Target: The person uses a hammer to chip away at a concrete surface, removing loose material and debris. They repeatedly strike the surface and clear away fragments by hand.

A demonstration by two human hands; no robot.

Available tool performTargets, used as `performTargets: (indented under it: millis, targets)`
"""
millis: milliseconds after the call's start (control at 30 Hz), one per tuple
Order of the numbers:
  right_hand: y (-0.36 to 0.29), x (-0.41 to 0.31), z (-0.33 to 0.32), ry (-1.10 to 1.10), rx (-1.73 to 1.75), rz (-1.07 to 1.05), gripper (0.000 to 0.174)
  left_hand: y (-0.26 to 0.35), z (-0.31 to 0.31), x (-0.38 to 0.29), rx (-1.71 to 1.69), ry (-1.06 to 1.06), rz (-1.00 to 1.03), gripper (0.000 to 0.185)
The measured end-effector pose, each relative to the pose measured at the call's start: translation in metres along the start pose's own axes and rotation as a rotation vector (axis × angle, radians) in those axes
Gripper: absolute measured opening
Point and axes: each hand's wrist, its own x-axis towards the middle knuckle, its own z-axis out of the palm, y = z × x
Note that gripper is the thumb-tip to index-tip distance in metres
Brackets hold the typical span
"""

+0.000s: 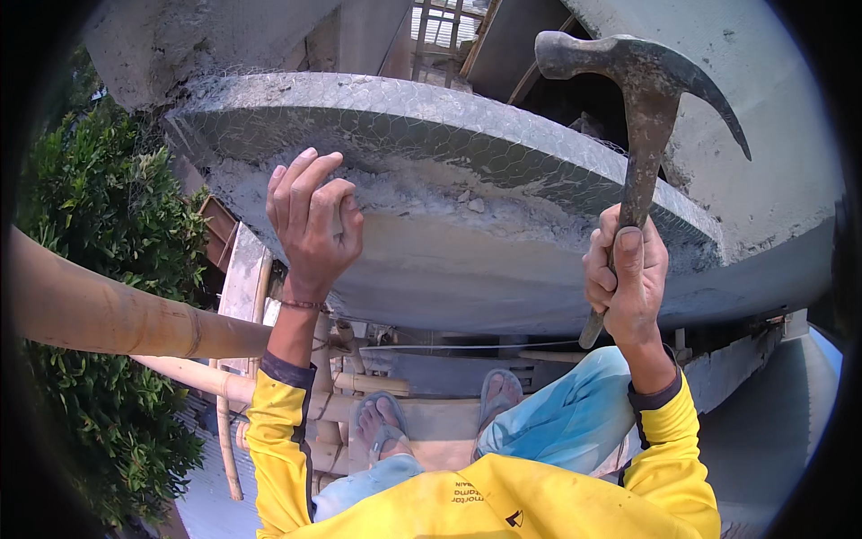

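Note:
My right hand grips the handle of a worn steel claw hammer and holds it upright, its head at the top right and its claw curving to the right. My left hand is raised in front of the concrete ledge, fingers loosely curled and thumb tip against the index finger. Whether something small sits in that pinch cannot be made out. Hexagonal wire mesh covers the curved raised band behind the hands. Loose mortar chips lie on the rough ledge at its foot.
A thick bamboo pole crosses at the left, close to my left forearm. My sandalled feet rest on a board and bamboo scaffold. Leafy branches fill the left side. Behind the band is an opening with a ladder.

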Motion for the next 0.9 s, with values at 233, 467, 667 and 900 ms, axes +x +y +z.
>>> performTargets:
  millis: [233,467,667,900]
  targets:
    - [-0.023,-0.034,-0.017,0.23,0.385,-0.01,0.055,0.007,0.029,0.087,-0.003,-0.283,0.205,0.074]
    - [-0.003,-0.058,-0.035,0.29,0.403,-0.066,0.045,0.004,0.041,0.078,0.112,-0.274,0.236,0.088]
    - [-0.003,-0.062,-0.052,0.38,0.293,-0.224,0.048,0.018,0.03,0.091,0.117,-0.356,0.27,0.094]
    - [-0.004,-0.068,-0.062,0.556,0.219,-0.35,0.051,0.052,0.053,0.095,0.094,-0.481,0.276,0.104]
